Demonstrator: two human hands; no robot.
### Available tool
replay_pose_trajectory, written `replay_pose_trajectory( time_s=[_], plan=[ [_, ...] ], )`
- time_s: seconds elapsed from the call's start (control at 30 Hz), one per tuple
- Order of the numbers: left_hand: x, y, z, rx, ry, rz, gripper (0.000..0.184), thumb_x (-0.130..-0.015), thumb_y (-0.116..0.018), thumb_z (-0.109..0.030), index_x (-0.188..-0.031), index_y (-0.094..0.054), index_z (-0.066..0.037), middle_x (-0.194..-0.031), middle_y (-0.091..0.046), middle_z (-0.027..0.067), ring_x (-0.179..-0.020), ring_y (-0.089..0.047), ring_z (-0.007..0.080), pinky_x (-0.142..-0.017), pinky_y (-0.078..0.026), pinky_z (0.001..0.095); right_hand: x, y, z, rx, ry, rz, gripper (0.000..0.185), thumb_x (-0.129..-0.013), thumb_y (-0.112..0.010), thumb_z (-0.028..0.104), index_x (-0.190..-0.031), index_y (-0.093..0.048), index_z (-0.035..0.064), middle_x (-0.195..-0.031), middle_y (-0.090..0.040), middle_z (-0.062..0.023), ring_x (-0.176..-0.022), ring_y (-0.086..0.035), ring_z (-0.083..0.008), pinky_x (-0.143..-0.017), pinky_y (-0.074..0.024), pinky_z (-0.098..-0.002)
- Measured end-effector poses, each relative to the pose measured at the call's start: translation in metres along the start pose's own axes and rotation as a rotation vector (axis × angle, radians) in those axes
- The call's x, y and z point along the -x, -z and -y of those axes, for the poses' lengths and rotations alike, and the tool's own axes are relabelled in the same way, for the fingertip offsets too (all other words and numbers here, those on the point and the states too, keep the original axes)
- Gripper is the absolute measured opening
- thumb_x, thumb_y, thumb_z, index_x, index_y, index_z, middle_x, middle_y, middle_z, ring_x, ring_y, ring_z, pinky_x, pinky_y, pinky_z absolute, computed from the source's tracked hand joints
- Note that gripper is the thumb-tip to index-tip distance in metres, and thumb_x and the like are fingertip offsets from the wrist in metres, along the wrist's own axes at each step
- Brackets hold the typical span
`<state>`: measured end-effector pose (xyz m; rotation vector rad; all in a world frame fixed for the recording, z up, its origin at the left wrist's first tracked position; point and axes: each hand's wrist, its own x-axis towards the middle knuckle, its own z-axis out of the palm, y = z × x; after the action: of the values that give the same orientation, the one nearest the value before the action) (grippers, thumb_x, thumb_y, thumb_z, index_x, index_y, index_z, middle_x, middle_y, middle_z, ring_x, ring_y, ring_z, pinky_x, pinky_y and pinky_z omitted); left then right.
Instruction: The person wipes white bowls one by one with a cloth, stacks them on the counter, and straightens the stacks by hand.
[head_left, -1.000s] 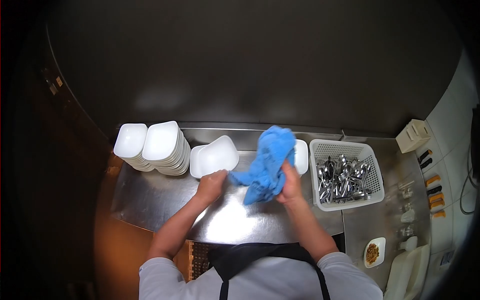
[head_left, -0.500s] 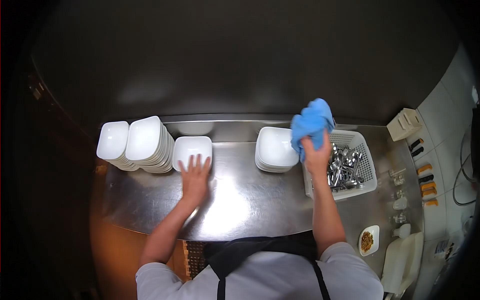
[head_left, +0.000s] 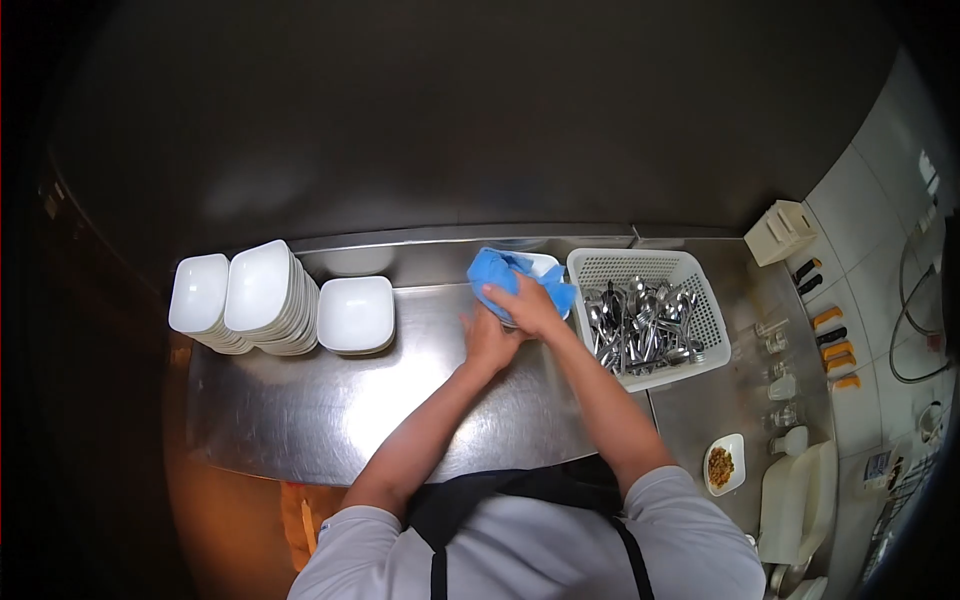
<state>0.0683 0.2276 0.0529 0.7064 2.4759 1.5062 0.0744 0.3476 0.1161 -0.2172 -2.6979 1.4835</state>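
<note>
A blue cloth (head_left: 492, 268) lies bunched over a white square bowl (head_left: 543, 263) just left of the cutlery basket. My right hand (head_left: 527, 303) is closed on the cloth and presses it into the bowl. Against the bowl's near left side, my left hand (head_left: 488, 340) grips its edge; some of its fingers are hidden by the cloth and bowl. Whether other bowls are stacked beneath this one is hard to see now. Further left sits a low stack of white square bowls (head_left: 356, 313), with neither hand on it.
Two taller stacks of white bowls, one leftmost (head_left: 200, 290) and one beside it (head_left: 262, 290), stand at the left. A white perforated basket (head_left: 708, 310) holds many spoons and forks (head_left: 645, 320). To the right are a small dish of food (head_left: 738, 445), glass jars (head_left: 785, 415) and wall-hung knives (head_left: 835, 335).
My left hand has left the low bowl stack and moved right to the bowl by the basket. My right hand has brought the blue cloth down and left from above the basket onto that bowl.
</note>
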Motion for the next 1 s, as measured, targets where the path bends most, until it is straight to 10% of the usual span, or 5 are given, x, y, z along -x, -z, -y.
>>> replay_pose_trajectory(
  time_s=[0.33,0.47,0.67,0.8,1.0],
  plan=[
    [-0.005,0.011,-0.009,-0.069,0.004,-0.018,0.128,-0.067,-0.090,-0.040,-0.154,-0.007,0.006,-0.159,-0.025,0.0244,-0.147,-0.027,0.0388,-0.114,-0.015,0.0680,0.006,0.027,-0.011,0.814,0.133,-0.072,0.076,-0.085,-0.060,0.063,-0.130,-0.059,0.0021,-0.115,-0.066,-0.0262,-0.107,-0.062,-0.0432,-0.093,-0.0473,-0.0507],
    [-0.010,0.007,0.005,-0.087,-0.060,-0.015,0.127,-0.066,-0.090,-0.039,-0.153,-0.009,0.005,-0.156,-0.029,0.0257,-0.146,-0.028,0.0392,-0.114,-0.013,0.0693,0.008,-0.001,0.000,0.474,-0.142,-0.136,0.074,-0.090,-0.054,0.064,-0.127,-0.060,0.0008,-0.111,-0.070,-0.0230,-0.104,-0.067,-0.0385,-0.093,-0.0496,-0.0467],
    [0.003,0.024,-0.028,-0.593,-0.222,-0.214,0.091,-0.077,-0.081,-0.039,-0.149,-0.036,-0.004,-0.152,-0.040,0.0189,-0.143,-0.036,0.0388,-0.114,-0.010,0.0714,0.015,0.053,0.002,-1.281,-0.107,-0.216,0.067,-0.094,-0.059,0.055,-0.132,-0.056,0.0003,-0.121,-0.067,-0.0123,-0.108,-0.066,-0.0257,-0.095,-0.0522,-0.0377],
    [-0.008,0.026,-0.031,-0.837,-0.529,0.267,0.035,-0.093,-0.062,-0.034,-0.113,-0.068,-0.006,-0.125,-0.064,0.0146,-0.123,-0.056,0.0353,-0.115,-0.016,0.0671,0.049,0.091,0.004,-1.305,0.096,-0.515,0.075,-0.094,-0.056,0.060,-0.140,-0.048,0.0019,-0.133,-0.059,-0.0122,-0.118,-0.060,-0.0281,-0.103,-0.0472,-0.0403],
    [-0.013,0.029,-0.043,-0.643,-0.453,0.315,0.027,-0.099,-0.055,-0.031,-0.096,-0.072,-0.010,-0.082,-0.071,0.0146,-0.086,-0.069,0.0328,-0.101,-0.042,0.0524,0.096,0.119,-0.015,-1.336,0.244,-0.869,0.075,-0.098,-0.046,0.061,-0.147,-0.040,0.0045,-0.146,-0.049,-0.0121,-0.132,-0.050,-0.0305,-0.112,-0.0387,-0.0435]
  ],
)
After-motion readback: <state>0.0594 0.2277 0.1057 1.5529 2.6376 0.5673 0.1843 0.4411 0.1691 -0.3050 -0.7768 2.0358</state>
